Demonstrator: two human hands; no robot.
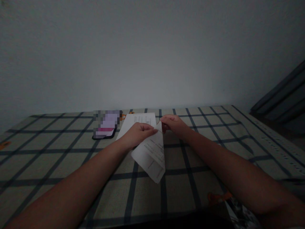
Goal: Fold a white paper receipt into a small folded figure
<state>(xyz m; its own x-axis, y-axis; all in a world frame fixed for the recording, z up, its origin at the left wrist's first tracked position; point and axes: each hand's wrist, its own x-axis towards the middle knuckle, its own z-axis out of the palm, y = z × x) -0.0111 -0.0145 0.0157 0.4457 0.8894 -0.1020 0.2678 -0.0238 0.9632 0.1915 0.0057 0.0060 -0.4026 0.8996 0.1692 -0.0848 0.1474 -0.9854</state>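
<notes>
A folded sheet of printed paper (150, 156) is held up between my two hands, tapering to a point at its far end. My left hand (140, 132) pinches it near that tip, thumb and fingers closed on its left side. On the other side, my right hand (175, 125) grips the tip with bent fingers. Some of the right fingertips are hidden behind the fold. Beneath and beyond my left hand, another white printed sheet (128, 122) lies flat on the table, partly covered by the hand.
A smartphone (108, 125) with a lit, partly blurred screen lies left of the papers. The checked tablecloth (205, 162) reaches back to a plain wall (152, 57). Dark slatted furniture (283, 98) stands at the right.
</notes>
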